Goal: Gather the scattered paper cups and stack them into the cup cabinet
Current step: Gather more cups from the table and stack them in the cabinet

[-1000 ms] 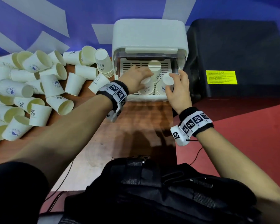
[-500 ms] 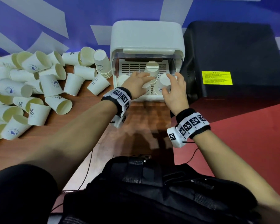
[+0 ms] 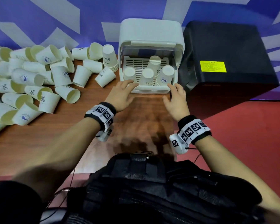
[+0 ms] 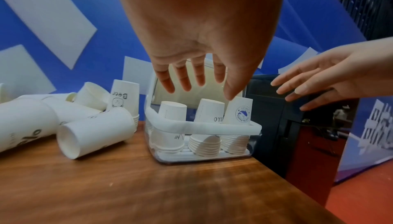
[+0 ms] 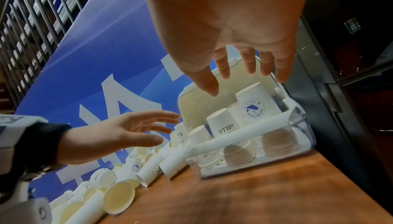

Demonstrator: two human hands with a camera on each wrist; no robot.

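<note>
The white cup cabinet (image 3: 150, 30) stands open at the back of the wooden table, with several stacks of upside-down paper cups (image 3: 148, 77) inside it (image 4: 209, 111) (image 5: 254, 108). My left hand (image 3: 122, 92) hovers at the cabinet's front left, fingers spread and holding nothing (image 4: 191, 79). My right hand (image 3: 176, 94) hovers at the front right, also spread and holding nothing (image 5: 244, 74). Scattered white paper cups (image 3: 39, 80) lie in a heap on the table's left side (image 4: 91, 130) (image 5: 119, 197).
A large black box (image 3: 225, 62) with a yellow label stands right beside the cabinet. One stack of cups (image 3: 109, 58) stands upright against the cabinet's left wall. Bare wooden table (image 3: 136, 123) lies under my wrists; red floor (image 3: 249, 143) is to the right.
Both hands have pulled back out of the cabinet and let go of the cups there. They now hover open in front of its lower rim.
</note>
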